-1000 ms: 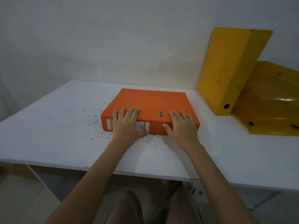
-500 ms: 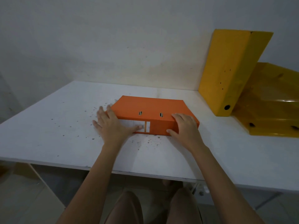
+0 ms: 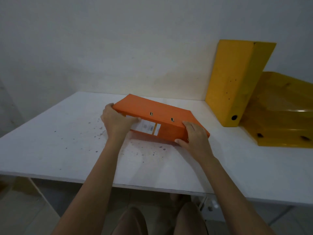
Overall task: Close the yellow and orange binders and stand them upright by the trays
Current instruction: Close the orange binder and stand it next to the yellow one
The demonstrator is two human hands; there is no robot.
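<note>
The orange binder (image 3: 149, 109) is closed, its labelled spine facing me, its left end tilted up off the white table (image 3: 50, 136). My left hand (image 3: 116, 121) grips that raised left end. My right hand (image 3: 194, 138) holds the lower right corner of the spine. The yellow binder (image 3: 233, 82) stands closed at the back right, leaning against the yellow trays (image 3: 279, 116).
A pale wall runs behind the table. Dark specks dot the tabletop in front of the orange binder. The table's near edge crosses the lower part of the view, with my knees below it.
My hands moved from the top of the spine to the binder's two ends. The binder lay flat before; now its left end is lifted and it is turned slightly.
</note>
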